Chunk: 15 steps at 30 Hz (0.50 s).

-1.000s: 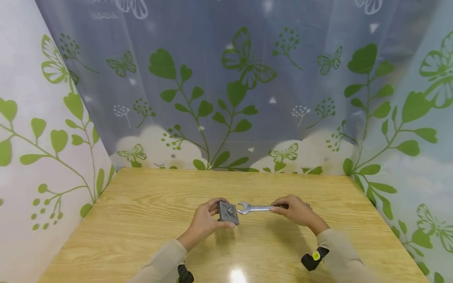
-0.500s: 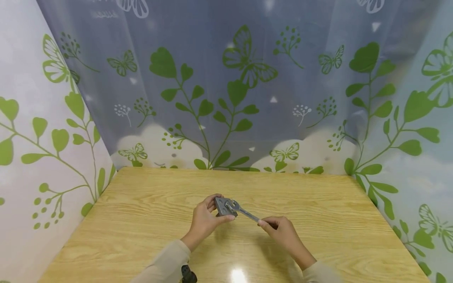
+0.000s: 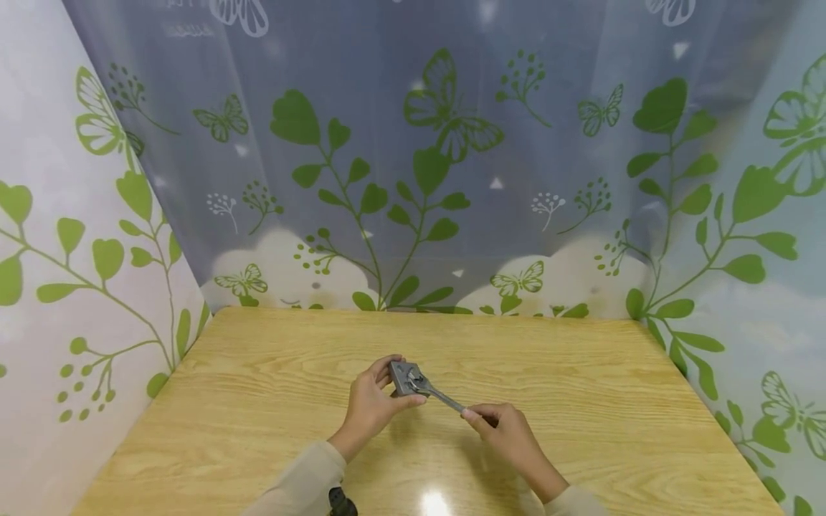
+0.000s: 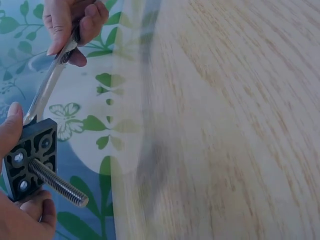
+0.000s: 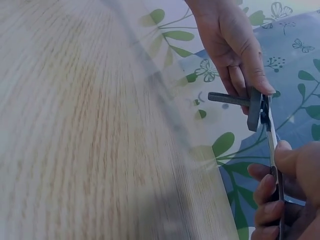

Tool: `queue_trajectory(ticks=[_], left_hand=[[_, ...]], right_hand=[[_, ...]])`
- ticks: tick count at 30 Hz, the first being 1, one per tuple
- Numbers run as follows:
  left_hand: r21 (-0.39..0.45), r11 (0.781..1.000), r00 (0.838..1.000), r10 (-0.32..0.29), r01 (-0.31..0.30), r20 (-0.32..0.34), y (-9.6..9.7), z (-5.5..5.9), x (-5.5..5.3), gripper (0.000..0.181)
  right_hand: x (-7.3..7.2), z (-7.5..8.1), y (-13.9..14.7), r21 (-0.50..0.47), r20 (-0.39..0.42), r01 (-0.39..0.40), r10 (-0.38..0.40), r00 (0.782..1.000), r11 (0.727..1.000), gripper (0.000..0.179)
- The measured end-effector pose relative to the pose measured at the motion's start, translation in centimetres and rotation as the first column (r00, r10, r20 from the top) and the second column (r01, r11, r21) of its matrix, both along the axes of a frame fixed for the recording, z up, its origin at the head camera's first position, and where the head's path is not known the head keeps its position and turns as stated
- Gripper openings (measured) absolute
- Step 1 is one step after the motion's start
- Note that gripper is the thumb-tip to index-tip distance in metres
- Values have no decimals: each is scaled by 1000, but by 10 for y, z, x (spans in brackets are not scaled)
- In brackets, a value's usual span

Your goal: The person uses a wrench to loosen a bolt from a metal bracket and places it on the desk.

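Note:
My left hand (image 3: 369, 410) holds a square dark-grey plate (image 3: 400, 380) by its edges, between thumb and fingers, above the table. A threaded bolt (image 4: 60, 184) sticks out from the plate's far side, and small holes surround it in the left wrist view. On the face towards the head camera, an open-end wrench (image 3: 447, 400) has its jaw at the bolt head in the plate's middle. My right hand (image 3: 506, 433) grips the wrench's handle end, thumb on top. How snugly the jaw sits round the bolt head is too small to tell.
Under both hands lies a light wood-grain table (image 3: 290, 351). Curtains with green leaves and butterflies (image 3: 452, 107) hang behind it and at both sides. A black wrist device (image 3: 342, 503) sits at the left sleeve.
The wrench came from the plate's right side onto the bolt head, its handle now slanting down to the right. My right hand moved left and nearer; the left hand shifted slightly left.

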State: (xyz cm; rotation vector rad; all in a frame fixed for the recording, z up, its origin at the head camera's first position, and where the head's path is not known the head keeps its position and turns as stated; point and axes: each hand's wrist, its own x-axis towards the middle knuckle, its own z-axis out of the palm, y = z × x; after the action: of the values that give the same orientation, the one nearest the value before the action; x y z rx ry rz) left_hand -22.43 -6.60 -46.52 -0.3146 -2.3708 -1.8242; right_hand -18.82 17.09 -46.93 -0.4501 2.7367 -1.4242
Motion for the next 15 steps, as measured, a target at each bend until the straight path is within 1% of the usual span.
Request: queue_trajectory(ticks=[3,5,8,15], left_hand=[[11,1000,1000,-17,17,4,0,1,1,79],[14,999,999,-30,30,11,0,2,1,80],[9,999,999,-33,32,31,0,4,3,81],[-22,998,998,-60,60,2,-1,12,2,81]], right_hand=[[1,-1,-3,2,8,3,-3,1000,1000,36],[2,-1,-5,-14,16,10,-9,1000,1000,35],[5,-2,-8,-45,32,17,-16,999,999,36],[5,1,-10,-75,37,31,-28,999,997,33]])
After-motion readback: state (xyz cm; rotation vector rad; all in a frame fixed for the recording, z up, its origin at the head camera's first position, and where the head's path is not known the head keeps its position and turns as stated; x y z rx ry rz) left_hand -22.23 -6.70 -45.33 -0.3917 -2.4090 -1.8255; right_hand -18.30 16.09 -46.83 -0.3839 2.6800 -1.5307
